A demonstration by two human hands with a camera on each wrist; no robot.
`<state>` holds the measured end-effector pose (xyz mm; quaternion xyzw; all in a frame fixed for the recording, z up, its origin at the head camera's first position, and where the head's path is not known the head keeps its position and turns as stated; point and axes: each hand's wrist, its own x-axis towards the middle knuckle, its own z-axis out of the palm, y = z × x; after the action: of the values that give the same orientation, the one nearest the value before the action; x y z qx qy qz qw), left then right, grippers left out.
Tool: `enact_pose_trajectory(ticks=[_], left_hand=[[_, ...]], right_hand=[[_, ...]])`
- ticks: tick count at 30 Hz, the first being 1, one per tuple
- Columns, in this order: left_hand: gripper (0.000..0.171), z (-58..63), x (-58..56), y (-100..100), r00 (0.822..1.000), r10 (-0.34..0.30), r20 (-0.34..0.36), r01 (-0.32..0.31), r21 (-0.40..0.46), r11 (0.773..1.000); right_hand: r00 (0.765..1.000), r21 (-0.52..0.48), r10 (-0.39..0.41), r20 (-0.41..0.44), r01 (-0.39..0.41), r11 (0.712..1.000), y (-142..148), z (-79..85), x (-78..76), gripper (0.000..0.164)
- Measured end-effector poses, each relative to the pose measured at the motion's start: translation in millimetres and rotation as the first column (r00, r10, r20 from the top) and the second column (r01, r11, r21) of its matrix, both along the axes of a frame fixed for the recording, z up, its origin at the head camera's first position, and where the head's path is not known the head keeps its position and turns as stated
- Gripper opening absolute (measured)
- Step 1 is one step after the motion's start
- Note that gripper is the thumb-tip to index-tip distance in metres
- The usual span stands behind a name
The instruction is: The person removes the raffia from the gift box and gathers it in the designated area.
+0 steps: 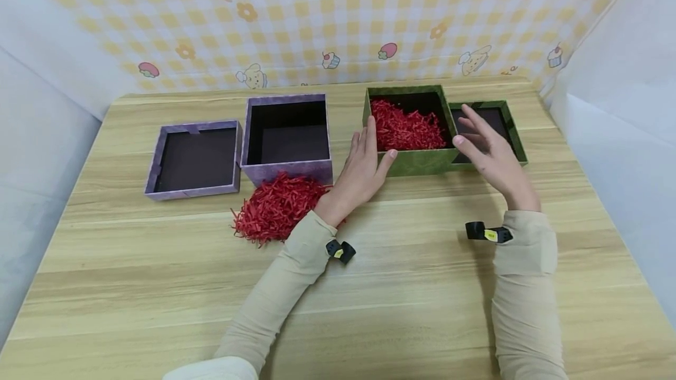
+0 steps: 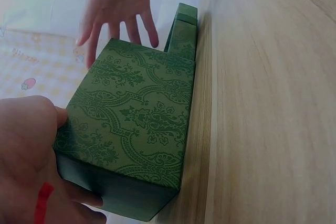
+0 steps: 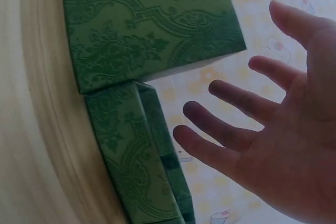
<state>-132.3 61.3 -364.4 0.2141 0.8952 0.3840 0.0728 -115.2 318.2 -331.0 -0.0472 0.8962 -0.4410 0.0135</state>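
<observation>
A green patterned box [image 1: 417, 163] stands on the table, partly filled with red shredded paper [image 1: 404, 126]. My left hand [image 1: 361, 172] lies along its left side with straight fingers, the thumb by the front left corner. In the left wrist view that hand [image 2: 31, 161] is against the box [image 2: 131, 108]. Spread and holding nothing, my right hand [image 1: 493, 154] hovers at the box's right side, over the green lid [image 1: 516, 133]. The right wrist view shows this hand [image 3: 262, 135] apart from the box [image 3: 147, 24]. A red strip [image 2: 43, 202] shows on the left hand.
Left of the green box stands a purple box [image 1: 287, 170] with a dark, bare inside. Its lid [image 1: 198, 160] lies open side up farther left. A heap of red shredded paper [image 1: 277, 207] sits before the purple box, beside my left wrist. A patterned cloth [image 1: 338, 22] hangs behind the table.
</observation>
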Motion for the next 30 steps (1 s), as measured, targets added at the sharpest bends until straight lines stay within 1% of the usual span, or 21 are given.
enact_pose_trajectory(ticks=[6,11,14,18,22,23,25,26,28,30], left_hand=[[0.074,0.2,0.4,0,1.000,0.001,0.003,-0.001,0.004,1.000],[0.074,0.0,0.6,0,1.000,-0.001,0.001,0.001,0.004,1.000],[0.074,0.8,-0.1,0,1.000,-0.007,0.009,0.007,0.009,1.000],[0.075,4.6,0.2,-1,0.999,-0.012,0.041,0.012,0.018,1.000],[0.077,9.9,3.9,-5,0.997,0.010,0.071,-0.011,0.006,1.000],[0.077,11.3,5.1,-7,0.998,0.015,0.069,-0.015,0.003,1.000],[0.077,15.7,7.2,-9,0.999,0.012,0.049,-0.012,0.011,1.000],[0.077,18.4,7.4,-10,1.000,0.002,0.021,-0.002,0.022,1.000],[0.075,24.9,6.6,-9,0.999,-0.017,-0.050,0.019,0.050,0.999],[0.071,32.6,3.8,-6,0.991,-0.035,-0.132,0.044,0.070,0.997]], right_hand=[[0.998,0.025,0.035,0.057,-0.036,0.999,-2,-6.4,-3.2,0.057],[0.994,0.048,0.043,0.096,-0.048,0.998,-1,-9.3,-3.7,0.059],[0.993,0.045,0.043,0.107,-0.048,0.998,-1,-9.6,-4.0,0.059],[0.992,0.035,0.038,0.120,-0.042,0.998,0,-8.9,-4.1,0.059],[0.990,0.024,0.042,0.132,-0.046,0.999,-2,-10.2,-5.1,0.061],[0.990,0.021,0.045,0.135,-0.048,0.999,-3,-10.7,-5.3,0.061],[0.990,0.021,0.048,0.131,-0.052,0.998,-4,-11.5,-5.5,0.062],[0.991,0.023,0.047,0.127,-0.051,0.998,-3,-11.7,-5.3,0.062],[0.991,0.023,0.043,0.123,-0.046,0.999,-2,-11.6,-4.5,0.062],[0.992,0.022,0.037,0.122,-0.040,0.999,-1,-11.5,-3.7,0.062]])
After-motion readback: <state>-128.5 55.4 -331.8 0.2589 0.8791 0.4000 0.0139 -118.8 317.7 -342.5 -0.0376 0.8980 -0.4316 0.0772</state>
